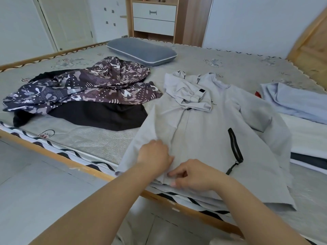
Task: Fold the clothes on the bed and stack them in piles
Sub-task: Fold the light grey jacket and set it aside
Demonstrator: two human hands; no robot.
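Gripping grey jacket [203, 124] hem at bed [88, 138] edge | left hand [154, 154] clutches fabric | right hand [192, 174] pinches it

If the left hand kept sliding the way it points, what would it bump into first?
Pointing up the bed, the left hand would probably stay on the grey jacket, then meet its folded sleeve near the collar, though depth is unclear.

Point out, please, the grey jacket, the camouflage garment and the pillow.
grey jacket [208, 131]: head view, on its front panel.
camouflage garment [99, 85]: head view, on its crumpled middle.
pillow [141, 51]: head view, on its top face.
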